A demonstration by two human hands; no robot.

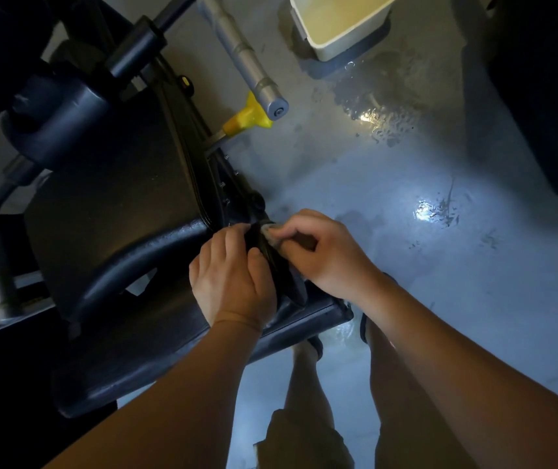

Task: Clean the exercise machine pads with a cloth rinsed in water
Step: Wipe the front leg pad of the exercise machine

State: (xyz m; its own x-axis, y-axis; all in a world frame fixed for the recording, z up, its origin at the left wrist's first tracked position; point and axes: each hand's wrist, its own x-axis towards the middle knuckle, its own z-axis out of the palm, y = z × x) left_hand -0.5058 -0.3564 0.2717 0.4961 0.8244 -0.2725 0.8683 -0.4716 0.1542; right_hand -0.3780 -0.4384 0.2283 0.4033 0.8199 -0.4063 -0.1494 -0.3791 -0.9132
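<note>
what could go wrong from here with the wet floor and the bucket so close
1. The floor is wet with puddles around the person's feet, so a slip while leaning over the pad seems possible.
2. The right hand pushes the cloth into the gap by the machine's frame while the left hand holds the pad edge; fingers could get pinched or scraped on the bolts there.
3. The bucket stands on the walkway and could be kicked over.

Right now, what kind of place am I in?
Probably a gym: a black padded exercise machine with a yellow adjustment lever, a grey grip handle, and a wet floor.
</note>
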